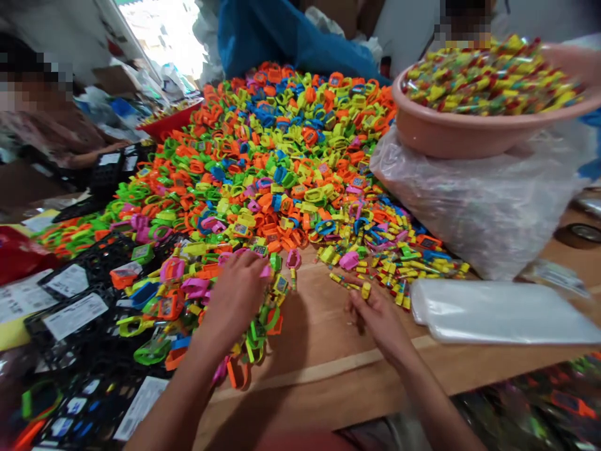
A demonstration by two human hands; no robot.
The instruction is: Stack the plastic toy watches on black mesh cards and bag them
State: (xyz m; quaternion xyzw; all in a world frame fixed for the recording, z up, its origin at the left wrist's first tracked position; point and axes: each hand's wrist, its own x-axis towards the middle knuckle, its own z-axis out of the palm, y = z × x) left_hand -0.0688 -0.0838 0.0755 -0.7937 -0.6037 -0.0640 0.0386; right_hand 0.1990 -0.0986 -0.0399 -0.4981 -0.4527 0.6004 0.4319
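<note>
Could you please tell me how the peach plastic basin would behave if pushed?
The peach plastic basin would probably tip easily, since it sits on a soft, bulging clear plastic bag. Heaped with small pieces, it likely feels heavy.

1 head-worn camera looks forward and down.

Room for the right hand (378, 322) is left on the wood tabletop (319, 341) at lower centre, hemmed in at right by flat poly sheets (502, 311) and upper right by a clear plastic sack (474, 207) w/ pink basin (446, 134) on top — toy-watch heap (244, 163) blocks upper centre.
</note>
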